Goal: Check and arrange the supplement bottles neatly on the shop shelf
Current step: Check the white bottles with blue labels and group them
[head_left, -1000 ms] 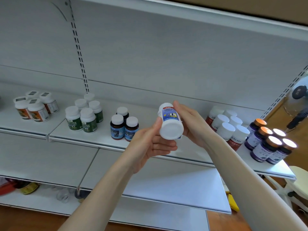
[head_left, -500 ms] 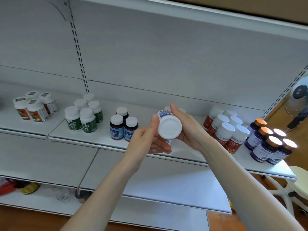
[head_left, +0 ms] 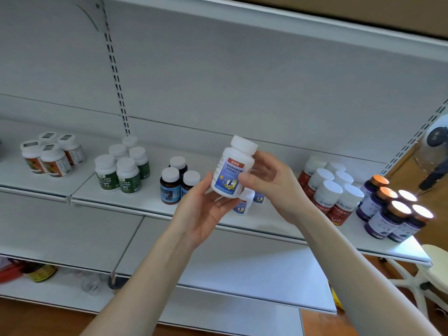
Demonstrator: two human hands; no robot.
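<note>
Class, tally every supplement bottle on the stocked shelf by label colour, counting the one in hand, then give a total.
Orange-label bottles: 4
Green-label bottles: 5
Amber blue-label bottles: 3
White blue-label bottles: 3, one held
Red-label bottles: 6
Purple bottles: 5
Total: 26

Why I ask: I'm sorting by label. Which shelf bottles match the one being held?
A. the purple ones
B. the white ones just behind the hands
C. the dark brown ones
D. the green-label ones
B: the held bottle and the white bottles behind it carry the same blue label with a red band on top.
</note>
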